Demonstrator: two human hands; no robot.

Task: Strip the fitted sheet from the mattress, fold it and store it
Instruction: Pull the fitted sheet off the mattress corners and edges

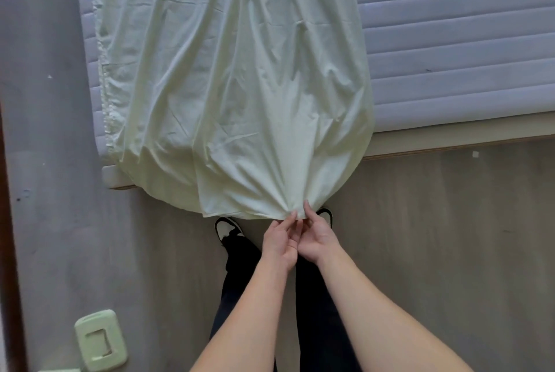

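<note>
The pale cream fitted sheet (pixel 234 77) lies folded lengthwise along the left part of the quilted lavender mattress (pixel 456 41). Its near end hangs over the mattress foot and is gathered to a bunched point. My left hand (pixel 280 241) and my right hand (pixel 315 236) meet at that point, side by side, and both pinch the gathered edge of the sheet between thumb and fingers. The sheet's far end runs out of view at the top.
A grey wall (pixel 45 131) runs along the left, with a pale green wall switch (pixel 100 341) low down. The bed's wooden base edge (pixel 450 143) shows below the mattress. I stand on wood-look flooring (pixel 435 236), shoes close to the bed.
</note>
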